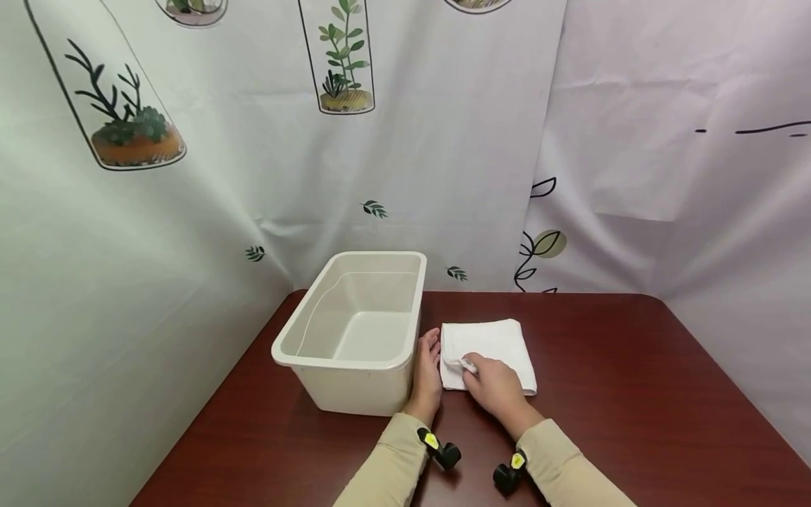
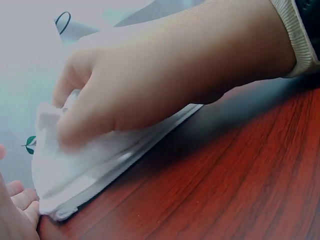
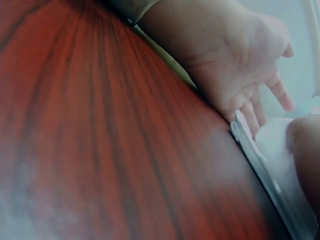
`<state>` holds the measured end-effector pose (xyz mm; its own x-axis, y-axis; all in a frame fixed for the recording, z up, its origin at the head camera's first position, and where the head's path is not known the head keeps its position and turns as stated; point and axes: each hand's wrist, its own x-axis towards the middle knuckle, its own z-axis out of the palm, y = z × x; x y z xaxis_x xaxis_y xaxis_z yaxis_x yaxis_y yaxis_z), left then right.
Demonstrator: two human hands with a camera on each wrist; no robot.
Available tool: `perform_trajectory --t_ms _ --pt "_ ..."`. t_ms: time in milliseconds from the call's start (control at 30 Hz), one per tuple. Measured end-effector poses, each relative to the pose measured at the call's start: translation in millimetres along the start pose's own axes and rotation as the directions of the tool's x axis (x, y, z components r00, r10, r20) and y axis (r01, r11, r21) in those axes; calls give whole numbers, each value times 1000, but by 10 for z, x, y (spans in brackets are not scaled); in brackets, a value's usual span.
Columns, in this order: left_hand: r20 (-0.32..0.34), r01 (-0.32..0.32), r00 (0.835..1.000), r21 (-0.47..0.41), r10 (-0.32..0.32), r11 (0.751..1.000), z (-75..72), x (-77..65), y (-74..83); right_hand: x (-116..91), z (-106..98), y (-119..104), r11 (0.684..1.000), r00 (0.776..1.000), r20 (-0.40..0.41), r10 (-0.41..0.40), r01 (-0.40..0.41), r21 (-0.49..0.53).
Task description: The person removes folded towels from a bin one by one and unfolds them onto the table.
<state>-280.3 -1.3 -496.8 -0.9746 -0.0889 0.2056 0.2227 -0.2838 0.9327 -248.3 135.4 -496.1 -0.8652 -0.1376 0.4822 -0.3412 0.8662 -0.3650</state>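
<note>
A white folded cloth (image 1: 497, 341) lies on the table right of the tub. My right hand (image 1: 498, 387) is over its near left part and pinches a raised bit of it between thumb and fingers; in the left wrist view the cloth (image 2: 75, 172) bunches up under that hand (image 2: 125, 90). My left hand (image 1: 427, 380) stands on edge between the cloth and the cream plastic tub (image 1: 355, 387), palm toward the cloth. Its fingers are extended, as the right wrist view of the left hand (image 3: 240, 55) shows, and the fingertips are by the cloth's left edge.
The deep tub has nothing visible inside and stands at the table's back left. The dark red wood table (image 1: 608, 394) extends to the right and front. Behind it hangs a white curtain (image 1: 456, 176) with plant prints. Both wrists wear small black cameras.
</note>
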Motion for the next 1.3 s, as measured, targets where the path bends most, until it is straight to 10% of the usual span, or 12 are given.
perform_trajectory --t_ms 300,900,1167,1300 --pt "-8 -11 1000 7 11 1000 15 8 -1 7 7 54 964 977 -127 172 -140 224" --pt "25 -62 998 120 59 991 25 -1 4 -3 -86 143 781 837 -197 510 -354 515" --pt "127 -208 978 458 168 864 7 -41 -22 -13 -148 137 720 796 -225 562 -337 606" --pt "237 -249 965 672 116 698 28 -59 -45 -28 -153 151 716 784 -237 574 -339 610"
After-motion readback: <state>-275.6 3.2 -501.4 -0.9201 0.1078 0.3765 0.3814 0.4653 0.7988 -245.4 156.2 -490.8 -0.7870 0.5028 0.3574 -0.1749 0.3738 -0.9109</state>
